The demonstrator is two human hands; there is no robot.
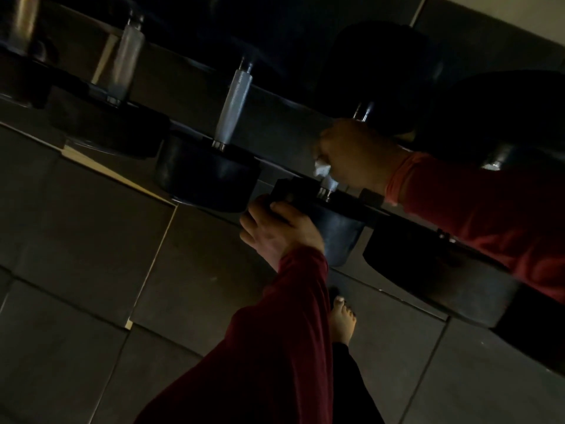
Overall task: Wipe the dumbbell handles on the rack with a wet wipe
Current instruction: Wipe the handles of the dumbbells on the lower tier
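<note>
The view is dim and tilted. Black dumbbells lie in a row on a dark rack (376, 211). My right hand (357, 154) is wrapped around the metal handle (362, 113) of one dumbbell, pressing a white wet wipe (321, 168) against it; most of that handle is hidden under the hand. My left hand (275, 231) grips the near black head (339, 234) of the same dumbbell at its left edge. To the left, another dumbbell shows a bare knurled handle (234, 108).
A third knurled handle (127, 62) lies further left on the rack, and large black heads (440, 280) sit to the right. Dark floor tiles (91, 240) spread below. My bare foot (344, 319) stands on the floor under the rack's edge.
</note>
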